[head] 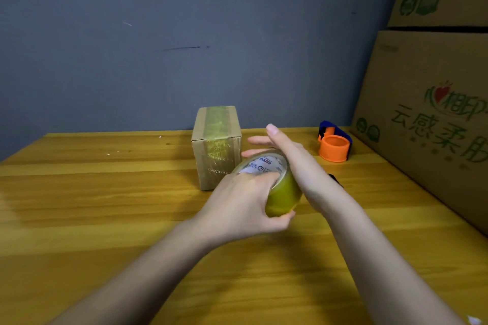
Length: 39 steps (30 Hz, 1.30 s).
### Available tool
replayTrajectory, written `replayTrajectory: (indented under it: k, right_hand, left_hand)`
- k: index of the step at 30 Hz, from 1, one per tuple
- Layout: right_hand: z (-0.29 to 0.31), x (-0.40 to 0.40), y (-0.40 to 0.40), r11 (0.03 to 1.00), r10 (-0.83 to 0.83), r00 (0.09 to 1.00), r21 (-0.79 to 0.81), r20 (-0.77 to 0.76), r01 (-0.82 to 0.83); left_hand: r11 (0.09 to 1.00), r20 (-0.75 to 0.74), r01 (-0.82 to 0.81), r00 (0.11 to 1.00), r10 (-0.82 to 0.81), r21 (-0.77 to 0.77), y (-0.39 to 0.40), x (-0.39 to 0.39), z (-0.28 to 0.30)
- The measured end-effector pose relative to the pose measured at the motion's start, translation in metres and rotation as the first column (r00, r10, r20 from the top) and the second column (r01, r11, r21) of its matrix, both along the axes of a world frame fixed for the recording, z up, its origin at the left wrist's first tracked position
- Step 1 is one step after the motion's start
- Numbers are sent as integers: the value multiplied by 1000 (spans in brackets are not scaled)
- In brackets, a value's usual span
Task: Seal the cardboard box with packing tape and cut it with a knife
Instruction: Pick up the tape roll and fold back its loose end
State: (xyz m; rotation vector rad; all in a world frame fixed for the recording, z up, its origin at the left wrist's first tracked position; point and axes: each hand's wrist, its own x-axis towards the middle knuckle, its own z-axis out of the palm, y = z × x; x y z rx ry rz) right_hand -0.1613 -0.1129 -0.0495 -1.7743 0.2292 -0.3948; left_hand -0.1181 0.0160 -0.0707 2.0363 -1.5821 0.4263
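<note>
Three cardboard boxes [216, 146] — one tape roll [280, 187] — one dispenser [334, 145].

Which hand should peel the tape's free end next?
Probably right. The left hand is busy gripping the yellowish roll of packing tape, fingers in its core. The right hand lies open against the roll, fingers free to pick the end.
</note>
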Motion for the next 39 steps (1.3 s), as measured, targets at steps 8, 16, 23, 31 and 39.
replayTrajectory:
  k: [8,16,23,31,39]
  right_hand:
    - [0,-3,-15,911,373,917,241,-141,-334]
    - [-14,15,-29,909,356,896,321,-265,-266]
    - [-24,8,-42,966,-235,968,85,-87,242]
    - [-26,7,5,917,-284,958,-286,25,279]
    - [-13,7,-16,977,175,973,153,-153,-152]
  left_hand:
    - [990,4,143,990,-143,14,5,-3,-1]
    - [979,-56,199,979,-197,36,3,-14,-8]
    - [994,-327,-31,943,63,101,-6,4,-10]
    - [985,-218,-158,961,170,69,-18,-3,-3]
    - [994,-126,56,991,-44,89,-5,7,-6]
